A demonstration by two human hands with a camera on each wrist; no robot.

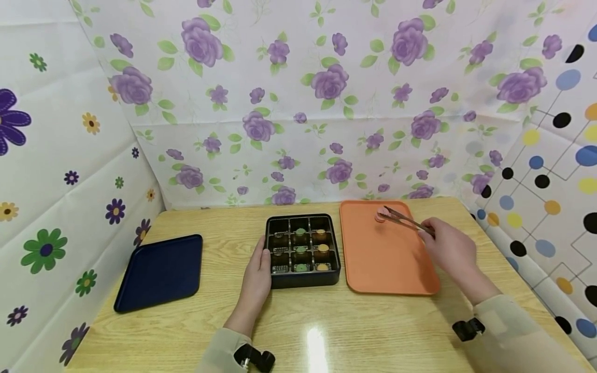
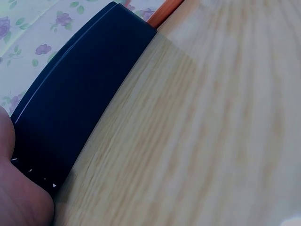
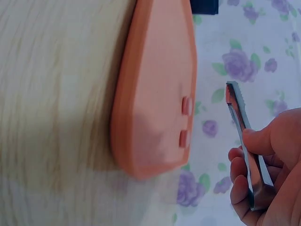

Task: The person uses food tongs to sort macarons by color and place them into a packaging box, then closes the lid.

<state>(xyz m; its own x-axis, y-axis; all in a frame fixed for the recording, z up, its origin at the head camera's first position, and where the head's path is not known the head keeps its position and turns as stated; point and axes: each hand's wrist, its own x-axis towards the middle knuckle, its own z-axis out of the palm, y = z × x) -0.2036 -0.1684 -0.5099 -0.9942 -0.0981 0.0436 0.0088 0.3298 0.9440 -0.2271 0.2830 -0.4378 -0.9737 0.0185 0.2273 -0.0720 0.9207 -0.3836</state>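
Note:
My right hand [image 1: 450, 248] grips metal tongs [image 3: 248, 141], thumb on one side and curled fingers on the other. In the head view the tong tips overlap small round pink pieces [image 1: 380, 217] near the far edge of the orange tray [image 1: 387, 259]. Two pink pieces [image 3: 186, 105] show on that tray in the right wrist view. My left hand [image 1: 257, 274] rests along the left wall of a black box [image 1: 305, 280], fingers straight against it. Green pieces [image 1: 300, 249] fill the box's middle column and yellow-orange pieces [image 1: 323, 248] its right column; the left column holds none.
A dark blue tray [image 1: 160, 274] lies on the left of the wooden table [image 1: 233, 228]. The orange tray stands close to the box's right side. Patterned cloth walls [image 1: 298, 103] rise behind the table and at both sides.

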